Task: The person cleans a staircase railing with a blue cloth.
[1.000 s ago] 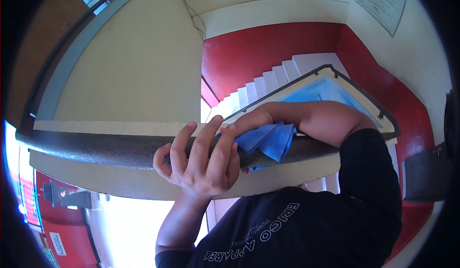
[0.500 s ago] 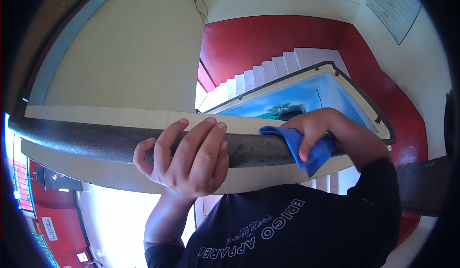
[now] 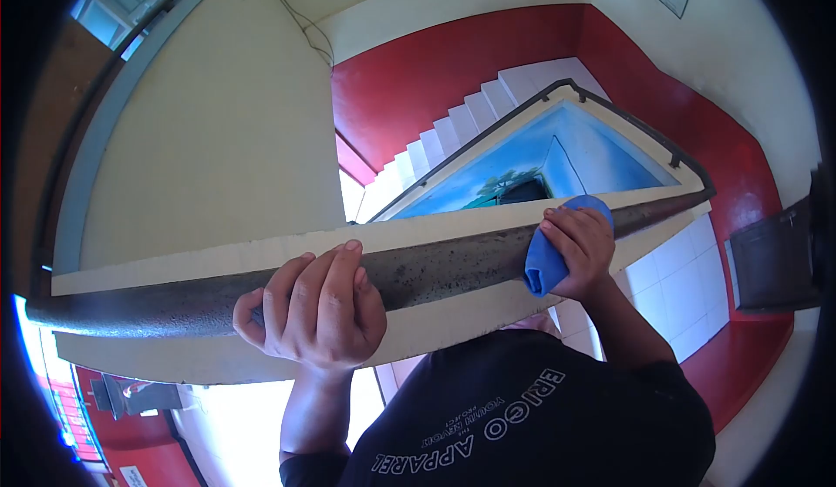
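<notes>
Left hand (image 3: 313, 308) clamps the handrail (image 3: 453, 265); right hand (image 3: 579, 247) presses the blue cloth (image 3: 544, 265) farther along, rail beyond apparently unwiped.

My left hand (image 3: 315, 308) grips the handrail (image 3: 435, 265); my right hand (image 3: 579, 243), further right on it, presses a cloth (image 3: 544, 265) there. Stairs (image 3: 453, 138) lie beyond both hands.

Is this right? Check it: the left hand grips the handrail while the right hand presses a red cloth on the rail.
Not quite: the cloth is blue, not red. The head view shows the left hand gripping the handrail while the right hand presses the blue cloth on the rail.
</notes>
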The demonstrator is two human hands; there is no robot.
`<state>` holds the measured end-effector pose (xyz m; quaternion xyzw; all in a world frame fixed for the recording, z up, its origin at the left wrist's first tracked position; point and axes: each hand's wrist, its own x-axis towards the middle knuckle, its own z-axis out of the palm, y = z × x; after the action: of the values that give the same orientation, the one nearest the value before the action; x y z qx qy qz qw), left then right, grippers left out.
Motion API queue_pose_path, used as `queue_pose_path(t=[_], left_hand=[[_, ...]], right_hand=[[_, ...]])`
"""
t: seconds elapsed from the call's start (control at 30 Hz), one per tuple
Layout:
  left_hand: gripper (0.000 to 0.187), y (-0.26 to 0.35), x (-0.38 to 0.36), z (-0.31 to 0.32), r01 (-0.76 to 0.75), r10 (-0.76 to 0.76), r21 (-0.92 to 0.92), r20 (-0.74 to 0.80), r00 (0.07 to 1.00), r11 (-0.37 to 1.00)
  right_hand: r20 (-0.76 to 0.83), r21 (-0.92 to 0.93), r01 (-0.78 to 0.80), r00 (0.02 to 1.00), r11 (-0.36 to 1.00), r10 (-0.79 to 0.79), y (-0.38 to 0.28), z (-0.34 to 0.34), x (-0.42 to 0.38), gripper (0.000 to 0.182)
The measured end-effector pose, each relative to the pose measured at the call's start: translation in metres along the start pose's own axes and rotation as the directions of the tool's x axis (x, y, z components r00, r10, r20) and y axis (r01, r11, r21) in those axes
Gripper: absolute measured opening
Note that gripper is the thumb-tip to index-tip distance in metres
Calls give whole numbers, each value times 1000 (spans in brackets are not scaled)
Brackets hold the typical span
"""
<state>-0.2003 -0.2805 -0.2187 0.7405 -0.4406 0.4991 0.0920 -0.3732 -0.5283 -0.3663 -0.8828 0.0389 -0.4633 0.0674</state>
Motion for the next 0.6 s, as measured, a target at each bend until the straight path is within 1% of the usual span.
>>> queue_pose_path(t=[0.13, 0.2, 0.23, 0.27, 0.37, 0.4, 0.5, 0.57, 0.6], left_hand=[[10, 3, 2, 0, 30, -30, 14, 17, 999, 999], [9, 3, 2, 1, 32, -32, 13, 14, 999, 999], [9, 3, 2, 0, 30, -30, 10, 14, 999, 999], [8, 6, 3, -3, 47, -48, 15, 47, 998, 999], [8, 4, 1, -2, 12, -15, 48, 67, 998, 999], [8, 7, 3, -4, 42, -46, 47, 89, 995, 998], [7, 8, 3, -5, 29, -35, 58, 102, 994, 998], [6, 10, 5, -5, 42, -45, 47, 84, 995, 998], [5, 11, 5, -6, 52, -56, 43, 75, 996, 998]], right_hand=[[16, 72, -71, 997, 995, 70, -12, -10, 9, 67], [64, 51, -120, 991, 991, 116, -37, -6, 21, 65], [83, 61, -144, 987, 988, 139, -61, -9, 35, 64], [100, 69, -170, 982, 983, 163, -82, -11, 48, 63], [65, 64, -165, 985, 984, 161, -98, -2, 51, 65], [51, 64, -110, 993, 992, 107, -86, 0, 43, 68], [130, 46, -62, 990, 997, 56, -38, -19, 13, 63], [91, 116, -184, 981, 976, 174, 16, -28, -25, 56], [112, 74, -336, 938, 939, 327, 36, -37, -47, 52]])
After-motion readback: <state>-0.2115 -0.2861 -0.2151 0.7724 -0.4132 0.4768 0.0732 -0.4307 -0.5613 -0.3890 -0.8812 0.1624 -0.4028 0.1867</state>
